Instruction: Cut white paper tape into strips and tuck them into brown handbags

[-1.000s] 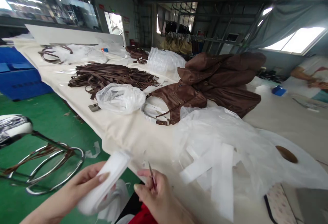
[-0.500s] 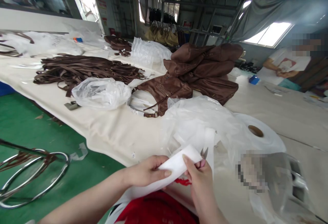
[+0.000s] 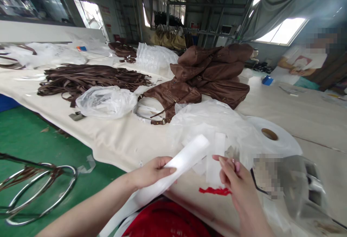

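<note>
A long white strip (image 3: 187,155) is pinched in my left hand (image 3: 155,172), its free end pointing up and to the right and its tail running down past the red clothing at the bottom. My right hand (image 3: 235,177) is apart from the strip, to its right, with the fingers curled around small scissors, of which only a bit of the pink handle (image 3: 238,166) shows. A red ribbon (image 3: 215,191) hangs by that hand. Under and beyond the hands lie white strip pieces (image 3: 216,157) and clear plastic (image 3: 211,115).
Brown bags (image 3: 214,72) are piled mid-table, with brown straps (image 3: 92,79) and bundled plastic (image 3: 107,101) to the left. A white roll (image 3: 273,139) and a transparent container (image 3: 300,190) lie right. Metal rings (image 3: 42,193) stand at lower left. A person (image 3: 303,63) is far right.
My right hand has let go of the white strip and moved right, taking the scissors and red ribbon away. The strip's free end now extends farther up from my left hand.
</note>
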A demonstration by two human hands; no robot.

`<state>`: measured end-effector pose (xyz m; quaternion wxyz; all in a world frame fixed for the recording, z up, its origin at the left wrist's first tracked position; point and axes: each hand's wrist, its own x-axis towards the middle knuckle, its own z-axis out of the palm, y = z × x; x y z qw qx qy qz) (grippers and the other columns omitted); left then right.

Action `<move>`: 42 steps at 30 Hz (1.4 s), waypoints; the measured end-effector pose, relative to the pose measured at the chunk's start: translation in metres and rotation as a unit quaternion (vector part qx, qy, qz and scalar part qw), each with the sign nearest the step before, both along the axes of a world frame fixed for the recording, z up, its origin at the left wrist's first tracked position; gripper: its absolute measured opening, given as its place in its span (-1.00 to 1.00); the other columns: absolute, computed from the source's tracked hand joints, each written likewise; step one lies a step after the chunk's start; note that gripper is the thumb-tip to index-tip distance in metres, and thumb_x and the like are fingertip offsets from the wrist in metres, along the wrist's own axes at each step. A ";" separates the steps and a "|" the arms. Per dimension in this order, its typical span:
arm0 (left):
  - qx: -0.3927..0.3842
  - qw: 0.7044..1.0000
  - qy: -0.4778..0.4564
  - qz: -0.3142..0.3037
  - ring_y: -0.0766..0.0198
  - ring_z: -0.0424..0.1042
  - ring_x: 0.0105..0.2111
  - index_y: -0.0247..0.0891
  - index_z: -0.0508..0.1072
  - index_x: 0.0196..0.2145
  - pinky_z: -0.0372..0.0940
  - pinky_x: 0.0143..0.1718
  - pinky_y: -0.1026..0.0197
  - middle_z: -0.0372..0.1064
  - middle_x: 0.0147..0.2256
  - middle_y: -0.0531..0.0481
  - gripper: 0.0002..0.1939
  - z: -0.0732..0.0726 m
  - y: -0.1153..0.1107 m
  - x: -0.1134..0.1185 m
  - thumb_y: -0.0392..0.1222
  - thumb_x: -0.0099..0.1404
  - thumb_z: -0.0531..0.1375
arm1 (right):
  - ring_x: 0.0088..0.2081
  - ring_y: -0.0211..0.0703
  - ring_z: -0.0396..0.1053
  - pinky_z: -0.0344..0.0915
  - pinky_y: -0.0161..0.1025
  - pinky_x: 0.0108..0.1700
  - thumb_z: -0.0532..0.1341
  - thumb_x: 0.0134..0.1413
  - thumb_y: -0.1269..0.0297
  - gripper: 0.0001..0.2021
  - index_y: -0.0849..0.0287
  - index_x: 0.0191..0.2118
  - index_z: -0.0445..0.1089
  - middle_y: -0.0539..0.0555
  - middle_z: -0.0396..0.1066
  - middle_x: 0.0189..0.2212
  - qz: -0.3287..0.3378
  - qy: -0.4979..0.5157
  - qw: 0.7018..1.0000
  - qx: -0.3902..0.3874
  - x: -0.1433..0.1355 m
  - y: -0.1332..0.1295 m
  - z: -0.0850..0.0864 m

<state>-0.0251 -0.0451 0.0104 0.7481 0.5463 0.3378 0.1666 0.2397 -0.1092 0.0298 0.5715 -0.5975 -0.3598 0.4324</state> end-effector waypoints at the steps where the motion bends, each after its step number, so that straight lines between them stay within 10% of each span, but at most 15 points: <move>1: 0.008 1.000 0.000 0.001 0.31 0.40 -0.48 -0.30 0.36 -0.24 0.28 -0.46 0.29 0.48 -0.36 -0.06 -0.53 0.003 0.003 0.002 0.20 0.18 0.26 | -0.69 -0.39 -0.03 -0.17 -0.36 -0.67 0.36 -0.06 -0.04 -0.62 0.19 -0.50 0.34 -0.09 0.19 -0.73 -0.009 -0.013 1.000 -0.005 0.010 -0.008 0.004; 11: 0.028 1.000 0.003 0.006 0.33 0.38 -0.50 -0.32 0.36 -0.24 0.28 -0.47 0.30 0.48 -0.36 -0.08 -0.49 0.018 0.014 0.048 0.22 0.15 0.28 | -0.67 -0.35 -0.01 -0.01 -0.31 -0.58 0.30 0.01 -0.09 -0.58 0.17 -0.56 0.31 -0.10 0.12 -0.79 -0.042 -0.054 0.996 -0.050 0.034 -0.054 0.013; 17: 0.049 0.998 -0.012 -0.034 0.32 0.36 -0.48 -0.34 0.39 -0.22 0.24 -0.45 0.29 0.46 -0.36 -0.08 -0.45 0.007 0.001 0.065 0.27 0.16 0.23 | -0.70 -0.32 0.01 -0.01 -0.32 -0.61 0.32 -0.08 -0.11 -0.60 0.20 -0.39 0.42 -0.17 0.08 -0.80 -0.026 -0.059 0.996 -0.065 0.004 -0.040 -0.011; 29: 0.282 0.953 0.109 -0.024 0.18 0.35 -0.27 -0.37 0.44 -0.16 0.27 -0.24 0.24 0.41 -0.25 -0.09 -0.55 0.005 -0.010 0.059 0.13 0.32 0.10 | -0.72 -0.40 -0.12 -0.18 -0.36 -0.64 0.36 -0.11 0.00 -0.42 0.04 -0.56 -0.14 -0.26 -0.06 -0.82 -0.014 0.068 0.997 -0.040 -0.044 -0.001 -0.046; 42: 0.256 0.959 0.117 0.042 0.20 0.32 -0.30 -0.33 0.44 -0.23 0.25 -0.25 0.25 0.40 -0.31 -0.05 -0.65 0.005 -0.007 0.052 0.05 0.31 0.11 | -0.72 -0.32 0.20 0.10 -0.29 -0.66 0.34 -0.12 0.02 -0.50 0.06 -0.59 -0.05 0.09 0.55 -0.40 -0.017 -0.081 0.996 -0.021 -0.017 0.002 -0.029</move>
